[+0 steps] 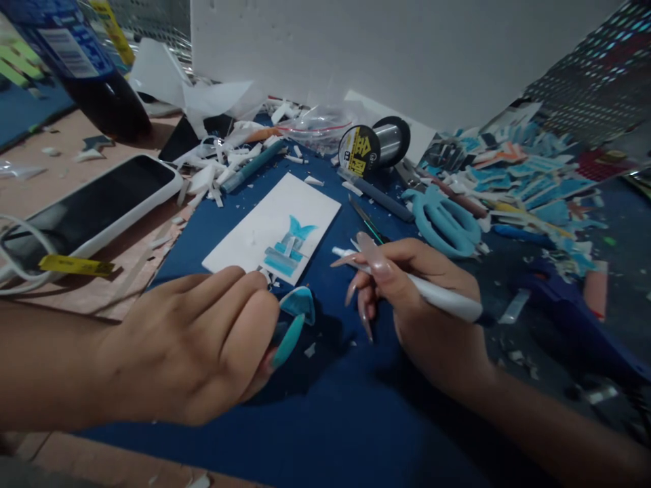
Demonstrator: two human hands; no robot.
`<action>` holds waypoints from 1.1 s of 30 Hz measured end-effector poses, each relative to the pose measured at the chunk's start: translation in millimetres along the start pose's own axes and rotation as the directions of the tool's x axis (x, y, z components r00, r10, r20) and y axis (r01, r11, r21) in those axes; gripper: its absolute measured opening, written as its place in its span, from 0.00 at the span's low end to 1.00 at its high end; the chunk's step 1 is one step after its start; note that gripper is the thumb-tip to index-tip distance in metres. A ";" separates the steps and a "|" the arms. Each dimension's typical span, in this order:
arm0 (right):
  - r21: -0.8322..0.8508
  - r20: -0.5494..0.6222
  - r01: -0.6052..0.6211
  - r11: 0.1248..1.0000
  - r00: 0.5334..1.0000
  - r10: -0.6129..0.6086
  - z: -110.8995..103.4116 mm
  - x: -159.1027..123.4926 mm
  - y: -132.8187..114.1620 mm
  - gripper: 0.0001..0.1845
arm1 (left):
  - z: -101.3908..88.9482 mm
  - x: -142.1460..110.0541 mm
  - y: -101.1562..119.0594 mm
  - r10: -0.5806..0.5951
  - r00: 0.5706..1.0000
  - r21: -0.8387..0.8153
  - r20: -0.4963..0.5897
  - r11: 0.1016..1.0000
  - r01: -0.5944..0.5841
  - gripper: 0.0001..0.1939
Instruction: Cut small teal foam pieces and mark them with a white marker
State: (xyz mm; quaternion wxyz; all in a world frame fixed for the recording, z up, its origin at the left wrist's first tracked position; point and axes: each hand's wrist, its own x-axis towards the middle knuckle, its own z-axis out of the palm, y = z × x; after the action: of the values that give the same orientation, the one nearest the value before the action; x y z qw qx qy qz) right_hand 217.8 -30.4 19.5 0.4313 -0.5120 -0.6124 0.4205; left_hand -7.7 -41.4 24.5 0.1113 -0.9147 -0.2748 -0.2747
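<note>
My left hand [203, 339] is closed, its fingertips pinching a small blue piece with a pale rim [300, 303]. A long teal shape [289, 341] shows at the thumb; I cannot tell if it is a nail or part of the piece. In my right hand [411, 291] is a white pen-shaped tool [442, 298], gripped like a pen with its narrow white tip pointing left. Beyond both hands a white card [249, 220] lies on the blue mat [325, 420]. Several blue strips [285, 257] and a blue tail-shaped piece [301, 228] rest on the card.
Light blue scissors [447, 220], a wire spool [361, 150] and a dark capped pen [379, 196] lie behind my right hand. Blue and white scraps [539, 176] pile up at right, near a dark blue glue gun [574, 318]. A phone [96, 203] and a bottle [96, 81] are at left.
</note>
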 end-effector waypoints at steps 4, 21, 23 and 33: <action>-0.208 -0.042 0.148 0.967 0.986 -0.160 -0.1 -3.0 -1.0 0.11 | 1.6 12.2 1.7 0.031 0.996 0.130 0.082 0.991 -0.041 0.24; 0.059 -0.036 0.047 0.997 0.998 -0.045 -2.0 -3.9 2.4 0.14 | 17.2 1.0 5.3 -0.046 0.997 -0.218 0.064 0.974 0.059 0.07; 0.129 -0.011 0.020 0.991 1.000 -0.019 -4.1 -4.4 4.8 0.14 | 16.6 -1.7 4.1 -0.049 0.997 -0.263 0.068 0.963 0.065 0.07; 0.221 0.125 -0.240 0.945 0.968 0.216 -6.9 0.3 -3.9 0.18 | 9.0 -10.8 -3.8 0.088 0.995 -0.263 -0.037 0.960 -0.094 0.08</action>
State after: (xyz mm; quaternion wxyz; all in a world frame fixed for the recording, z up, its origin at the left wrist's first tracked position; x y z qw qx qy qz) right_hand 223.4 -30.1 25.1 0.4062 -0.5032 -0.5158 0.5620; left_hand -13.4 -39.8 11.2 0.0042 -0.9296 -0.1920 -0.3146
